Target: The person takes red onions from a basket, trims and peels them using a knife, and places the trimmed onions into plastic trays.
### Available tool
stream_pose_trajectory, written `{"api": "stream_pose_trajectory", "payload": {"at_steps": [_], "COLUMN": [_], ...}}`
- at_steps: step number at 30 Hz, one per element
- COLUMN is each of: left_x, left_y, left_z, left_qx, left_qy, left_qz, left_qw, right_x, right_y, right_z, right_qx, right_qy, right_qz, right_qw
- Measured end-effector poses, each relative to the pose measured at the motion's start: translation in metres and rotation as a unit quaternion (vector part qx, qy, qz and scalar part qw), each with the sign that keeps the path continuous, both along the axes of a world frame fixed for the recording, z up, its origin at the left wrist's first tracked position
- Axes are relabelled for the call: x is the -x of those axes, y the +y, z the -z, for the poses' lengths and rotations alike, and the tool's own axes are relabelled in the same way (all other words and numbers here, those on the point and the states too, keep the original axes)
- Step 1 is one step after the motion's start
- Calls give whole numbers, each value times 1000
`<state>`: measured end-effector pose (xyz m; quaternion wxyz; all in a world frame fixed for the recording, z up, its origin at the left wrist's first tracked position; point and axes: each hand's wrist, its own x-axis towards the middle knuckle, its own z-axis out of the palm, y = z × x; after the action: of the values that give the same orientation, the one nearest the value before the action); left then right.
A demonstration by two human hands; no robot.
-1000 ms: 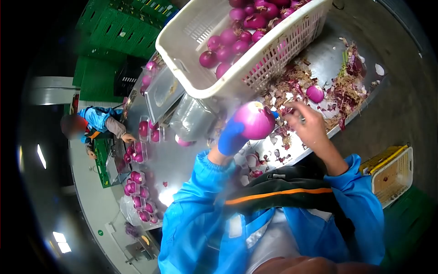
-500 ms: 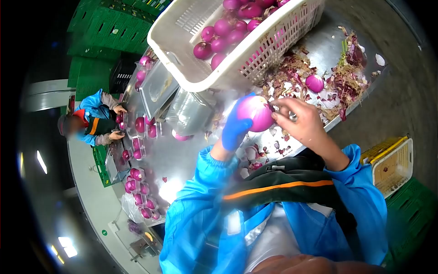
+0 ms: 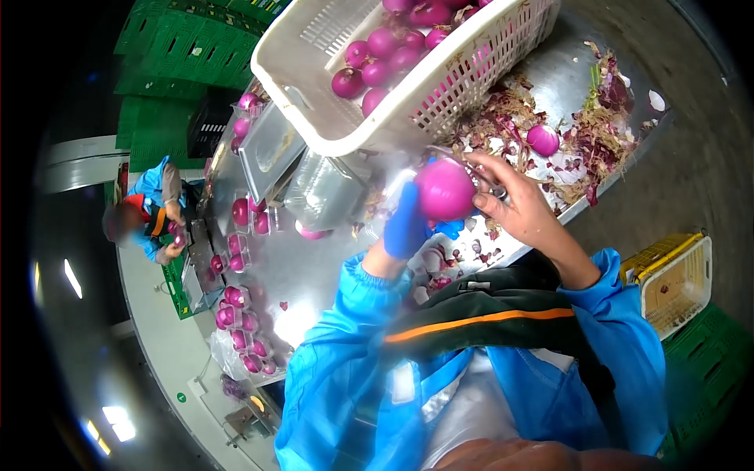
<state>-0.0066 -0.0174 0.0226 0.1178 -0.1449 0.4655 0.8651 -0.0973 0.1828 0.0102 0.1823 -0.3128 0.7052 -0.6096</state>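
A peeled red onion [image 3: 445,190] sits in my left hand [image 3: 403,224], which wears a blue glove and has its fingers wrapped around the onion from the side and below. My bare right hand [image 3: 520,206] is at the onion's right side, thumb and fingers closed around a small metal tool [image 3: 498,190]; its kind is mostly hidden by the fingers. Beyond my right hand, another onion [image 3: 543,140] lies among dry skins and roots [image 3: 503,118] on the metal table [image 3: 314,271]. Loose skin bits are scattered below my hands.
A white crate [image 3: 345,145] of red onions stands ahead, beside clear plastic trays [image 3: 326,192]. Packed onions [image 3: 236,306] line the table's left side. A co-worker [image 3: 153,208] handles onions at far left. A yellow-and-white crate [image 3: 679,275] stands at right.
The onion has turned in my left hand, now showing its smooth side instead of its pale end. My right hand has shifted slightly. The co-worker's hands have moved away from the table, holding an onion.
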Motion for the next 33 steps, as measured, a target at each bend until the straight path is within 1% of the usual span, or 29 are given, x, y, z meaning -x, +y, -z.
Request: {"api": "stream_pose_trajectory", "payload": {"at_steps": [1, 2, 3, 5, 7, 8, 9, 10, 11, 12, 13, 16, 17, 19, 20, 23, 26, 28, 30, 31, 33], "left_x": [0, -2, -2, -3, 3, 2, -1, -4, -7, -8, -8, -13, -14, -15, -16, -19, -19, -17, -15, -15, -17], "left_y": [2, 2, 3, 7, 13, 11, 9, 7, 5, 5, 4, 4, 7, 17, 15, 9, 10, 14, 16, 17, 18], "left_z": [4, 9, 12, 12, 3, 5, 7, 8, 6, 3, 1, 6, 4, -8, -4, 5, 0, 2, 3, 4, 11], "left_qx": [9, 119, 228, 316, 282, 283, 283, 283, 276, 268, 261, 325, 330, 340, 342, 347, 357, 366, 391, 404, 413], "left_qy": [-6, 70, 146, 208, 189, 158, 126, 93, 84, 76, 67, 99, 92, 80, 86, 104, 109, 98, 139, 158, 145], "left_qz": [11, 16, 20, 7, -20, -25, -32, -38, -45, -51, -56, -26, -23, -17, -22, -35, -43, -36, -7, 5, 2], "left_qw": [1000, 990, 963, 926, 940, 946, 950, 954, 957, 959, 961, 940, 939, 937, 936, 932, 927, 925, 910, 901, 899], "right_x": [0, -1, -2, -5, -15, -19, -11, -12, -12, -11, -13, -13, -11, -9, -8, -4, -9, -12, -12, -8, -5], "right_y": [-2, -3, -4, -1, -8, -12, -11, -8, -3, 0, 2, 5, 4, 0, -1, 11, 22, 16, 6, 2, -2], "right_z": [6, 10, 14, 21, 20, 22, 29, 34, 37, 23, 3, -14, -13, -8, -5, 10, 12, 10, 5, 2, 5], "right_qx": [33, 69, 103, 168, 166, 165, 118, 60, 0, -60, -77, -155, -164, -162, -160, -200, -178, -73, 35, 50, 31], "right_qy": [-85, -171, -257, -427, -456, -469, -412, -214, -6, 203, 270, 356, 383, 398, 406, 346, 296, 159, 21, -59, -103], "right_qz": [-3, -14, -19, -47, -34, -27, -32, 21, 73, 122, 133, 94, 89, 96, 99, 72, 92, 93, 92, 64, 28], "right_qw": [996, 983, 961, 887, 874, 867, 903, 975, 997, 970, 950, 917, 905, 898, 894, 914, 934, 980, 995, 995, 994]}}
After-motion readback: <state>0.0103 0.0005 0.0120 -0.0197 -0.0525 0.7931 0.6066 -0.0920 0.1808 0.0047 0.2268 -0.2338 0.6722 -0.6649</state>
